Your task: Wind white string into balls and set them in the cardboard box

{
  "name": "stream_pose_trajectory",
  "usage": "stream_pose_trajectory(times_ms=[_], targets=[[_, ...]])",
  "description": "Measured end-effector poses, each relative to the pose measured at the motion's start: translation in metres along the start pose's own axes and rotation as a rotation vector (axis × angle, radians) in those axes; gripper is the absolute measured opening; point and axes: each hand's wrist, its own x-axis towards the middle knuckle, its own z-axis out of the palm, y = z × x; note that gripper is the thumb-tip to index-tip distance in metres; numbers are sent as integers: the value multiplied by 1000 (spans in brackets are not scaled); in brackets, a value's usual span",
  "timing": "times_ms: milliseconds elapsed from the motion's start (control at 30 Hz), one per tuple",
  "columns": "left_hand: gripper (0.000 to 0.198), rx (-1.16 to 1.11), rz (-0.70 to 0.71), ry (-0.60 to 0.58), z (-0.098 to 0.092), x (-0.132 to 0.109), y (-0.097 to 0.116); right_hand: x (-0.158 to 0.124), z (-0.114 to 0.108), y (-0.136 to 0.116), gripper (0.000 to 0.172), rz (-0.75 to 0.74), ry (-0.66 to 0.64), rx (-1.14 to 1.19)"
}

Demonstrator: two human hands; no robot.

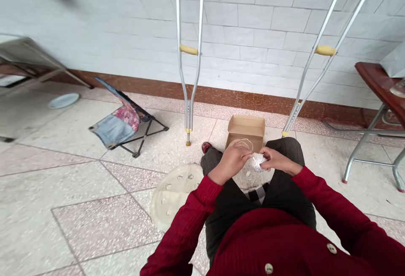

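Over the lap, just near of the cardboard box (pixel 246 131), the white tuft (pixel 257 161) sits between both hands: right hand (pixel 276 161) fingers clamped on it, left hand (pixel 233 158) fingers pinching its thread loop (pixel 247 142) on the left.

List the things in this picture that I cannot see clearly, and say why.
- Head view: white fluffy ball, partly covered by left hand and right hand; material unclear.
- Thin loop: too small to identify.
- Cardboard box: inside hidden behind its front wall.
- Two crutches: tops cut off by upper edge.
- Brown table: cut off at right edge.
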Motion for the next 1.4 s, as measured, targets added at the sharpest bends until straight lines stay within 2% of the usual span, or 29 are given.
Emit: stream_pose_trajectory(times_ms=[67, 133, 233, 300, 367, 467, 533, 600, 633, 700, 767, 833, 900, 1033, 1167, 1267, 1400], targets=[[20, -8, 37, 16, -1, 1, -1, -6, -1, -3, 29, 35, -125, 140], [22, -81, 29, 48, 0, 2, -4, -12, -3, -10, 34, 16, -186, 291], [25, -234, -67, 139, 8, 6, -13, -16, -4, -24, 44, -18, -209, 497], [27, -297, -156, 159, 18, 7, -19, -14, -5, -36, 47, -53, -162, 533], [31, -331, -235, 107, 30, 7, -20, -6, -9, -49, 44, -94, -46, 458], [33, -410, -265, -72, 44, 1, -13, 13, -24, -63, 37, -171, 262, 203], [33, -460, -237, -163, 45, -3, -6, 27, -36, -61, 41, -234, 497, -45], [32, -445, -223, -152, 36, -4, 0, 35, -44, -50, 46, -257, 622, -306], [31, -416, -221, -120, 29, -3, 1, 37, -45, -42, 47, -247, 614, -400], [30, -348, -213, -42, 12, 4, -1, 34, -40, -27, 45, -195, 462, -454], [27, -282, -186, 21, -2, 12, -7, 25, -28, -17, 40, -135, 202, -322], [25, -241, -154, 50, -8, 21, -14, 14, -17, -16, 36, -101, -30, -103], [26, -259, -164, 80, -5, 26, -21, 4, -10, -24, 37, -113, -126, 93], [32, -407, -332, 164, 12, 24, -33, -10, -8, -53, 45, -180, -78, 321], [31, -422, -371, 106, 31, 14, -33, -12, -11, -71, 61, -238, -56, 378], [35, -383, -356, 12, 45, 2, -21, -2, -19, -73, 55, -267, 37, 290], [36, -318, -285, -109, 45, -8, 0, 23, -36, -61, 52, -235, 339, -60]])
